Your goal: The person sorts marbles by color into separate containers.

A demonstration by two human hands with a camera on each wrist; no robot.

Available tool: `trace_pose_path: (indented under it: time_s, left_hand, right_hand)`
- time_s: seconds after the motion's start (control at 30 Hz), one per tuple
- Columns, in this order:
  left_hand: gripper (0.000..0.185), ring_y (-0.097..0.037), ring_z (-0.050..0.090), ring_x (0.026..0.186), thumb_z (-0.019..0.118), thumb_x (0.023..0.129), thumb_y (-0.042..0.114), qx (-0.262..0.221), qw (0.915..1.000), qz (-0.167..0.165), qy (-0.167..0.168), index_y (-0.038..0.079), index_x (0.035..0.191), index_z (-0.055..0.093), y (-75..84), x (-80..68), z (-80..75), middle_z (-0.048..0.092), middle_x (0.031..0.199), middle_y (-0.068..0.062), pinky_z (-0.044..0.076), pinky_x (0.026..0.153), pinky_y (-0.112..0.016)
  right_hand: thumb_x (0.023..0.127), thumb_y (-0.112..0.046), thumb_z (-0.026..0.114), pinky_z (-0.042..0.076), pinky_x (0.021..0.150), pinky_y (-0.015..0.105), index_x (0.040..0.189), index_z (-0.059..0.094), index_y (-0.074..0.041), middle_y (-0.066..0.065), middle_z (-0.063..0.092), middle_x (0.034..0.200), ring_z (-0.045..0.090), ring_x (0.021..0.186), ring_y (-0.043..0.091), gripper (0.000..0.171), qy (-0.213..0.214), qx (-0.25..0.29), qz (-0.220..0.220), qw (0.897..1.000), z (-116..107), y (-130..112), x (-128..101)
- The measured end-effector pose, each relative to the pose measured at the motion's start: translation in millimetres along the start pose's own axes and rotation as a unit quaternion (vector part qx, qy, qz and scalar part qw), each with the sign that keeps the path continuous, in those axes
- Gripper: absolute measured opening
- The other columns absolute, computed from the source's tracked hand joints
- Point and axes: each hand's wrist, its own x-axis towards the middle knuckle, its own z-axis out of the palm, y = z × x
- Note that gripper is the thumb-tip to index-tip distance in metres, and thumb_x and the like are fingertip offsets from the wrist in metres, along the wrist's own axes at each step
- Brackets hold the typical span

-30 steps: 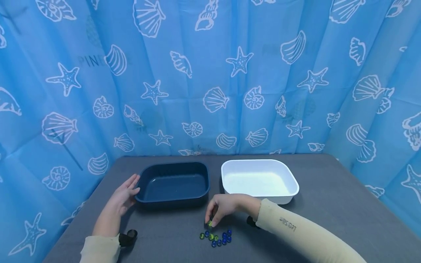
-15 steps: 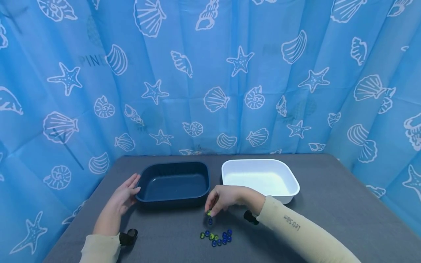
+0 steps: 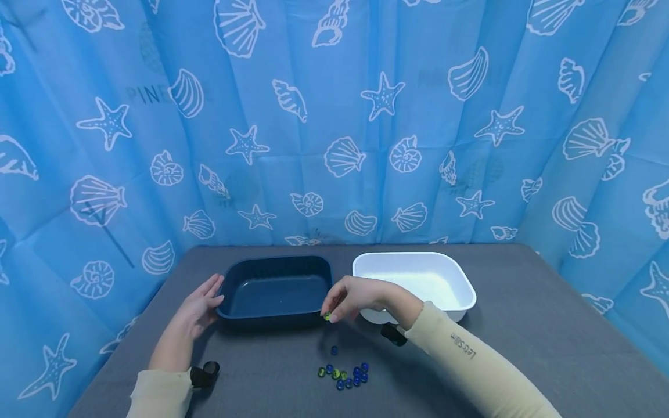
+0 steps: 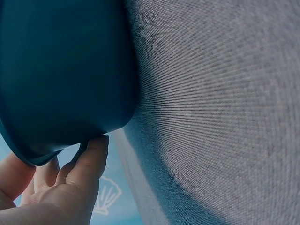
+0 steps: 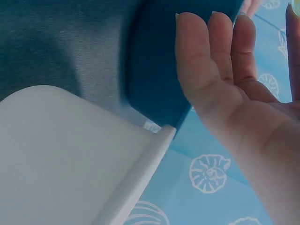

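Note:
My right hand (image 3: 355, 296) pinches a yellow-green glass marble (image 3: 327, 316) between fingertips and thumb, close by the near right corner of the dark blue tray (image 3: 274, 317). Part of that marble (image 5: 296, 6) shows at the right wrist view's edge. Beyond the forearm stands the white tray (image 3: 464, 305), partly covered by the hand. My left hand (image 3: 198, 306) rests its fairly straight fingers against the dark tray's left end, the thumb at the rim. Blue marbles (image 3: 357, 381) and yellow-green marbles (image 3: 336, 374) lie grouped on the near table.
A single blue marble (image 3: 334, 350) lies apart, between the group and the trays. Grey cloth (image 3: 512, 325) covers the table. Behind it hangs a blue curtain (image 3: 324, 116) with white shells. A black wrist camera (image 3: 205, 374) sits on my left wrist, another (image 3: 394, 334) on my right.
My right hand has lifted the yellow-green marble off the table and carried it away from me to the dark tray's corner, uncovering a blue marble. My left hand stays put.

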Motion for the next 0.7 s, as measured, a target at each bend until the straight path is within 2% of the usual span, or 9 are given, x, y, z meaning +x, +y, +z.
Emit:
trace_pose_path:
  time_s: [0.2, 0.33, 0.53, 0.7]
  left_hand:
    - [0.061, -0.03, -0.005, 0.146, 0.034, 0.105, 0.005, -0.005, 1.0, 0.003, 0.002, 0.014, 0.156, 0.003, -0.9, -0.1, 0.0, 0.006, 0.16, -0.003, 0.004, 0.111, -0.062]
    - [0.061, -0.03, -0.007, 0.146, 0.034, 0.105, 0.005, -0.003, 1.0, 0.003, -0.003, 0.015, 0.156, 0.002, -0.6, 0.0, -0.5, 0.004, 0.16, -0.002, 0.003, 0.11, -0.062]
    - [0.061, -0.03, -0.007, 0.146, 0.034, 0.105, 0.006, -0.003, 1.0, 0.002, -0.005, 0.015, 0.156, 0.001, 0.1, -0.3, -0.7, 0.004, 0.16, -0.002, 0.003, 0.11, -0.062]
    - [0.061, -0.031, -0.006, 0.146, 0.034, 0.105, 0.006, 0.001, 1.0, 0.003, -0.004, 0.014, 0.156, 0.001, 0.0, -0.8, -0.4, 0.003, 0.16, -0.003, 0.003, 0.11, -0.062]
  right_hand:
    - [0.088, -0.007, 0.07, 0.054, 0.072, 0.043, 0.105, 0.071, 0.002, 0.002, 0.067, 0.091, 0.058, 0.082, 0.017, 0.019, 0.008, 0.013, -0.011, 1.0, -5, -2, 5]
    - [0.088, -0.006, 0.07, 0.054, 0.073, 0.046, 0.104, 0.072, 0.0, 0.003, 0.067, 0.091, 0.059, 0.081, 0.016, 0.017, 0.017, 0.029, -0.011, 0.999, -8, -4, 6]
    - [0.09, -0.006, 0.068, 0.053, 0.072, 0.045, 0.108, 0.07, 0.004, 0.002, 0.066, 0.091, 0.058, 0.08, 0.016, 0.021, 0.033, 0.044, -0.026, 0.998, -12, -7, 10]
    - [0.091, -0.007, 0.067, 0.053, 0.079, 0.05, 0.111, 0.069, 0.003, 0.004, 0.066, 0.095, 0.059, 0.083, 0.017, 0.022, 0.054, 0.059, -0.029, 0.996, -12, -7, 16]
